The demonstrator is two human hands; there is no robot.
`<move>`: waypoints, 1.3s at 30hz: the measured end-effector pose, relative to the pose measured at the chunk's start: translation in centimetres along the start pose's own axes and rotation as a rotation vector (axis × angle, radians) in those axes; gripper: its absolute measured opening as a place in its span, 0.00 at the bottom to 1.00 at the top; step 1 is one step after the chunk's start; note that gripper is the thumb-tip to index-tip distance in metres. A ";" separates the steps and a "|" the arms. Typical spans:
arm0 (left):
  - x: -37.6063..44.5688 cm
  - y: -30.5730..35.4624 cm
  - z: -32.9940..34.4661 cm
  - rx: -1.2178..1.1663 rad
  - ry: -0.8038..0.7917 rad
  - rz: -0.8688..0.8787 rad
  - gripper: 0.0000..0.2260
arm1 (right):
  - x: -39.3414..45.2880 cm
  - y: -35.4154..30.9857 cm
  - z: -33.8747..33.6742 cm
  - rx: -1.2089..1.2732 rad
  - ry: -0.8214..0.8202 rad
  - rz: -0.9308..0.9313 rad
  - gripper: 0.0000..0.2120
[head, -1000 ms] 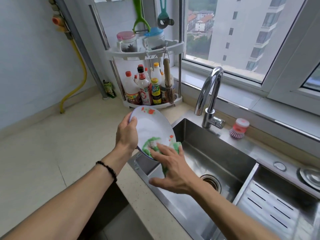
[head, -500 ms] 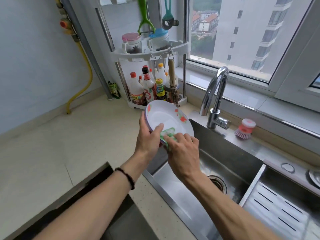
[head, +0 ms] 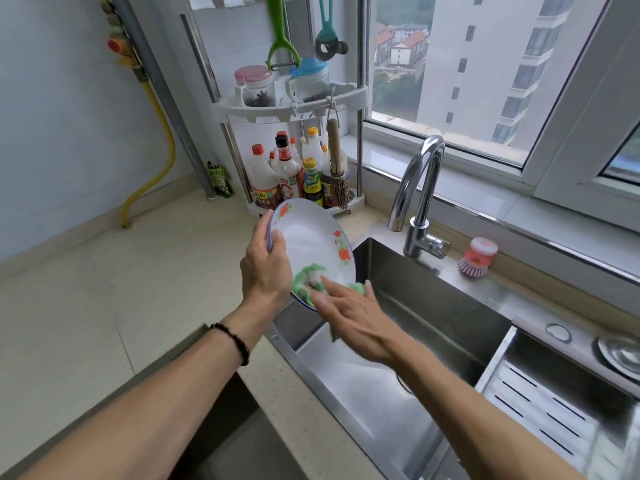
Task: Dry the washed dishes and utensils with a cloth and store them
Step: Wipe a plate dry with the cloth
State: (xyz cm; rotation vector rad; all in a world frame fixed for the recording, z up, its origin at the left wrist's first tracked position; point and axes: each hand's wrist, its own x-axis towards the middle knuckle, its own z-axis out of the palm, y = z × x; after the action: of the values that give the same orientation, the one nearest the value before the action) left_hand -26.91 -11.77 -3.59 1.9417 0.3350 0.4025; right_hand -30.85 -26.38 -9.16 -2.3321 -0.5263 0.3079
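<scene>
A white plate (head: 310, 237) with red flower marks and a blue rim is held tilted above the sink's left edge. My left hand (head: 266, 268) grips its left rim, thumb on the face. My right hand (head: 349, 313) presses a green cloth (head: 308, 277) against the plate's lower face with straight, spread fingers. Part of the cloth hangs below, hidden behind that hand.
A steel sink (head: 408, 341) lies below the plate, with a tap (head: 420, 202) behind it and a ribbed drain tray (head: 554, 410) to the right. A corner rack (head: 294, 105) holds bottles and jars. A pink dish brush (head: 478, 256) stands by the window. Beige counter (head: 104, 306) spreads left.
The plate has turned in my left hand, its flower mark moving round the rim. My right hand has slid the cloth across the plate's lower face.
</scene>
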 end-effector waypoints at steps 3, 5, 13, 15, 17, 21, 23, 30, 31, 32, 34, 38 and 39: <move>0.1 -0.2 0.0 -0.023 0.018 -0.039 0.17 | 0.1 -0.1 -0.1 -0.005 0.015 0.076 0.30; 0.5 -0.7 -0.4 -0.080 -0.019 -0.068 0.16 | -0.5 -0.7 0.3 0.016 -0.043 0.014 0.29; 0.3 -0.9 -1.9 -0.185 -0.266 -0.213 0.11 | 2.7 2.8 -3.0 -0.442 -0.034 0.082 0.30; 0.4 -0.7 -1.7 -0.211 -0.225 -0.207 0.11 | 2.3 2.3 -2.9 -0.432 -0.038 0.074 0.32; 0.5 -0.7 -1.6 -0.201 -0.154 -0.207 0.11 | 0.4 1.0 -2.3 -0.321 -0.077 0.038 0.35; 0.2 -1.0 -1.4 -0.189 -0.151 -0.267 0.12 | -1.4 -1.5 -0.5 -0.153 -0.140 -0.100 0.32; -0.3 -0.8 -1.1 -0.197 -0.280 -0.278 0.13 | 0.2 -1.1 -1.0 -0.146 -0.109 -0.065 0.29; -0.1 -0.2 -1.3 -0.206 -0.227 -0.238 0.11 | -1.3 1.5 -2.6 -0.384 -0.114 -0.019 0.43; 0.2 -0.3 -1.4 -0.192 -0.220 -0.241 0.12 | -2.0 0.9 -2.0 -0.362 -0.139 -0.064 0.45; 0.3 -0.4 -1.6 -0.166 -0.236 -0.252 0.12 | -2.5 0.3 -1.4 -0.327 -0.161 -0.104 0.43; 0.4 -0.4 -1.7 -0.113 -0.326 -0.301 0.13 | -2.0 -0.6 -0.6 -0.256 -0.184 -0.155 0.34; -0.4 0.2 -2.5 -0.229 -0.579 -0.540 0.17 | 0.8 -1.0 -1.1 -0.299 -0.133 -0.208 0.27; -0.6 0.1 -2.8 -0.252 -0.630 -0.594 0.17 | 1.3 -0.7 -1.6 -0.365 -0.114 -0.216 0.26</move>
State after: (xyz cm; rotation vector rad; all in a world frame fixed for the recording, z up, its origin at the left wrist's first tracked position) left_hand -28.63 -9.76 -2.52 1.5299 0.3986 -0.5235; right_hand -29.37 -26.25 -7.61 -2.5847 -0.9503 0.2598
